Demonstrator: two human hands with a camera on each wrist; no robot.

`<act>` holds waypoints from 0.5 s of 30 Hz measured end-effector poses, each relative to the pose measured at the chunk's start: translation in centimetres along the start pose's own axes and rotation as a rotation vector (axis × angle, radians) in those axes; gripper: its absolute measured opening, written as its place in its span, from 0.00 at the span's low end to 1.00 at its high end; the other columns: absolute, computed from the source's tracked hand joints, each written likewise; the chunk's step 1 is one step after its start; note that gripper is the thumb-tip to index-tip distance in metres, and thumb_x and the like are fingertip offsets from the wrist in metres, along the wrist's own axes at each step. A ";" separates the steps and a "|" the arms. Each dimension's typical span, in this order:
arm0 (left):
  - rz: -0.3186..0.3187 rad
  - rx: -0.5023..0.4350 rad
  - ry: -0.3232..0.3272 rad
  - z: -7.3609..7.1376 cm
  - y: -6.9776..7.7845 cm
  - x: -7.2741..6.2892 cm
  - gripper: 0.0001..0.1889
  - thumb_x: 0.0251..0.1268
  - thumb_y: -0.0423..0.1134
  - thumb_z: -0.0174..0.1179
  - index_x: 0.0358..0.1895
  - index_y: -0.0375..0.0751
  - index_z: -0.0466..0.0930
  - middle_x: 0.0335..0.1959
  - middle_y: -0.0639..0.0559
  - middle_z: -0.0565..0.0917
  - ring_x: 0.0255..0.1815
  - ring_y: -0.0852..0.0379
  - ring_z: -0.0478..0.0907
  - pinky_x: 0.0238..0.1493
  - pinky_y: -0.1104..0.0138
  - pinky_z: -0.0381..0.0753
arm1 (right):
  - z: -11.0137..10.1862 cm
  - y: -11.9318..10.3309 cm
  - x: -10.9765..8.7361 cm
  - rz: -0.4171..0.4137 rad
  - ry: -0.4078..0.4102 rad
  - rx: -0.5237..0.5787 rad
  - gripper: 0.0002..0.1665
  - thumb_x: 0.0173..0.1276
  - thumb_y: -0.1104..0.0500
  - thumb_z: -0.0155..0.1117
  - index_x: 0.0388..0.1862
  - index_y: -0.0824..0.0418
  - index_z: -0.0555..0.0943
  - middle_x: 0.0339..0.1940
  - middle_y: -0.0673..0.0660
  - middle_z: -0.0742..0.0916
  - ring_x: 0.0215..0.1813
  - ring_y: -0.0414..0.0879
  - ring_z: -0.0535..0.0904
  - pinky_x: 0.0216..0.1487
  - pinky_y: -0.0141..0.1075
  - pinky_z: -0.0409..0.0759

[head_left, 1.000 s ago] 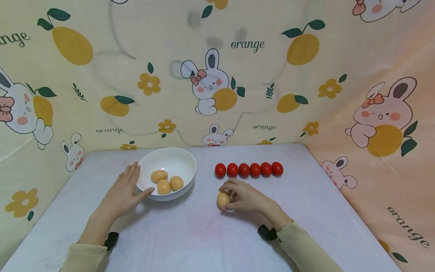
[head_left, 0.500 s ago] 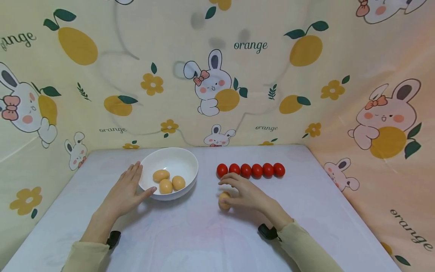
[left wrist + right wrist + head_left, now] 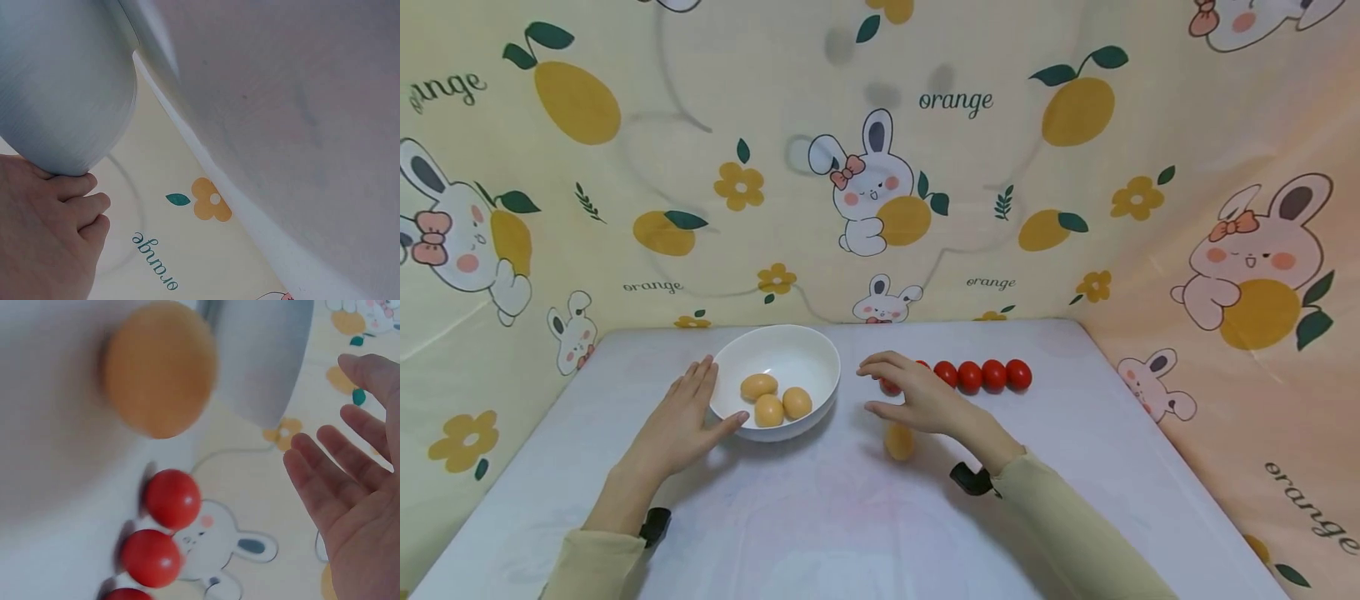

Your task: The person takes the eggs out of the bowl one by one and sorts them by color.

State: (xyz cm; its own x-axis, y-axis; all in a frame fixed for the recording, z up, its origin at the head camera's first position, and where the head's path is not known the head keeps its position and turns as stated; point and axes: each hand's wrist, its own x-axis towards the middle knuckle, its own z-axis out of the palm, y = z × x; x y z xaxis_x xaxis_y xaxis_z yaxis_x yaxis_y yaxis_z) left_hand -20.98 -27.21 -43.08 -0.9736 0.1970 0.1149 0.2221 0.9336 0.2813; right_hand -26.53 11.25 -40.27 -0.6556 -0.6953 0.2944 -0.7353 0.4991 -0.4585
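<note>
My left hand [image 3: 673,433] rests against the left side of a white bowl [image 3: 808,354], fingers straight along its outside and the thumb at its near rim. Three light-brown eggs [image 3: 768,410] lie inside. In the left wrist view, the hand [image 3: 47,231] touches the bowl's outer wall [image 3: 62,81]. My right hand [image 3: 917,396] hovers with loosely extended fingers, holding nothing, above another egg [image 3: 899,444] on the table. The right wrist view has that egg [image 3: 161,369] apart from the hand [image 3: 359,487]. Behind the right hand, small red tomatoes [image 3: 970,377] form a row, partly hidden by it.
A white-covered table [image 3: 835,525] bears everything. Behind it and along its sides hangs a patterned cloth [image 3: 760,92] with rabbits and oranges. The tomato row lies right of the bowl, near the table's back.
My right hand has let go of the egg and risen up and away from it, toward the tomatoes. The egg stays on the table. My left hand stays at the bowl.
</note>
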 end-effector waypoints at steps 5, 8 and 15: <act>0.000 -0.003 -0.005 0.0 0.1 0.0 0.58 0.72 0.72 0.50 0.80 0.20 0.45 0.83 0.25 0.47 0.83 0.27 0.43 0.82 0.38 0.45 | -0.1 -0.8 2.4 -0.045 -0.027 -0.013 0.28 0.71 0.53 0.73 0.68 0.56 0.79 0.69 0.52 0.80 0.61 0.48 0.81 0.56 0.37 0.86; -0.007 -0.001 -0.007 0.0 0.1 0.0 0.58 0.72 0.73 0.50 0.80 0.20 0.45 0.83 0.26 0.47 0.83 0.27 0.43 0.82 0.38 0.45 | -0.1 -1.4 3.9 -0.072 -0.050 -0.011 0.28 0.72 0.54 0.73 0.68 0.57 0.79 0.68 0.53 0.80 0.61 0.49 0.81 0.56 0.36 0.86; -0.022 0.002 -0.013 0.1 0.1 0.2 0.57 0.72 0.70 0.53 0.80 0.21 0.45 0.83 0.26 0.47 0.83 0.27 0.43 0.82 0.37 0.45 | 0.7 -2.5 6.8 -0.120 -0.119 -0.037 0.27 0.73 0.55 0.71 0.68 0.59 0.79 0.68 0.55 0.80 0.60 0.49 0.82 0.57 0.33 0.84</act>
State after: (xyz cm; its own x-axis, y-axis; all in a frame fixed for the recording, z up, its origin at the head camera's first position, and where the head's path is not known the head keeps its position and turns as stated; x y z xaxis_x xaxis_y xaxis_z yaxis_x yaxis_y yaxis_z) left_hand -21.16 -27.09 -43.15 -0.9790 0.1800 0.0958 0.2001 0.9384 0.2816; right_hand -29.06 4.91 -37.66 -0.5392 -0.8064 0.2429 -0.8144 0.4257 -0.3943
